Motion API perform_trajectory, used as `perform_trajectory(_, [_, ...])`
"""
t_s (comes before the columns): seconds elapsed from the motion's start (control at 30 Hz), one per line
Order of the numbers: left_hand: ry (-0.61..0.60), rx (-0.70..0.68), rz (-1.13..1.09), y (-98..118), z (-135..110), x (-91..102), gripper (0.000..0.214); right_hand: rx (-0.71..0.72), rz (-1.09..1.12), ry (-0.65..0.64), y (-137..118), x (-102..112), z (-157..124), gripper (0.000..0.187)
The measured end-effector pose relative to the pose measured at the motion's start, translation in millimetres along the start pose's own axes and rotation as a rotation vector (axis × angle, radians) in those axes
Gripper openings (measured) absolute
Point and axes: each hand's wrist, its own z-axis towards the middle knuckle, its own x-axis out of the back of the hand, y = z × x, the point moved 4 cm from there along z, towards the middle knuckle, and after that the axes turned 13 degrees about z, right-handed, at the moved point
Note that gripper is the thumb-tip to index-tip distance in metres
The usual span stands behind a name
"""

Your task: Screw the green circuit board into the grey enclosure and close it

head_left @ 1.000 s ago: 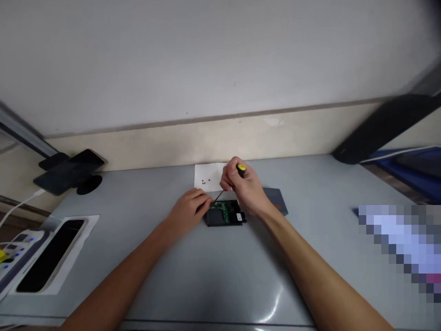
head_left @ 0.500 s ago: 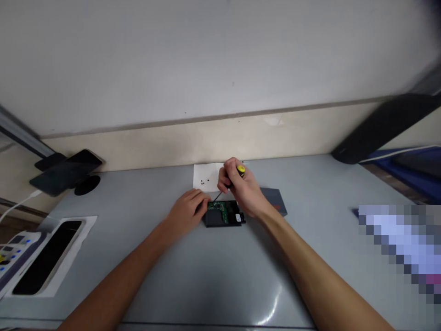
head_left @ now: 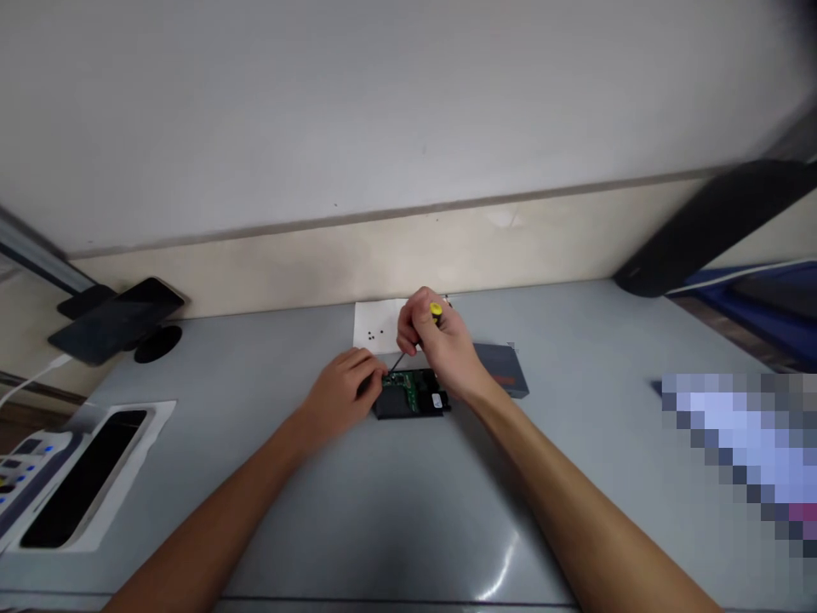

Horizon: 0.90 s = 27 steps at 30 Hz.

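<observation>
An opened black electronic device (head_left: 409,397), with a green circuit board showing inside, lies on the grey tabletop. The fingers of my left hand (head_left: 341,390) are bent around its upper left corner and hold it. In my right hand (head_left: 440,336) is a screwdriver (head_left: 436,313) with a yellow-and-black handle. Its thin shaft slants down to the left, and the tip meets the board's upper left corner close to my left fingertips. Behind the device, a white sheet of paper (head_left: 366,312) carries several tiny dark screws (head_left: 371,335). My right hand covers part of that sheet.
A flat dark grey cover (head_left: 509,366) lies right of the device, partly behind my right wrist. On the left are a phone (head_left: 89,477) on white paper, another phone on a stand (head_left: 121,319), and a power strip (head_left: 35,468). A black cylinder (head_left: 695,234) stands back right.
The view has shifted slightly. My right hand and the screwdriver have moved a little left, with the tip still at the board's upper left corner. My left hand keeps its hold.
</observation>
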Motion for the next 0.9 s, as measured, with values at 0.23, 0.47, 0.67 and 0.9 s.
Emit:
perform_trajectory(0.23, [0.023, 0.006, 0.008, -0.6, -0.1, -0.8, 0.021, -0.072, 0.203, -0.011, -0.6, -0.5, 0.1, 0.038])
perform_trajectory(0.47, [0.005, 0.016, 0.009, -1.3, -0.5, -2.3, 0.020, -0.020, 0.086, 0.030, 0.9, 0.9, 0.4, 0.046])
perform_trajectory(0.67, [0.019, 0.027, 0.031, -0.6, -0.7, -1.5, 0.021, -0.075, 0.209, -0.011, 2.2, 2.9, 0.7, 0.035])
perform_trajectory(0.9, [-0.012, 0.061, 0.051, -4.4, -3.8, -4.8, 0.020, -0.043, 0.237, 0.064, 4.1, 5.5, 2.4, 0.038])
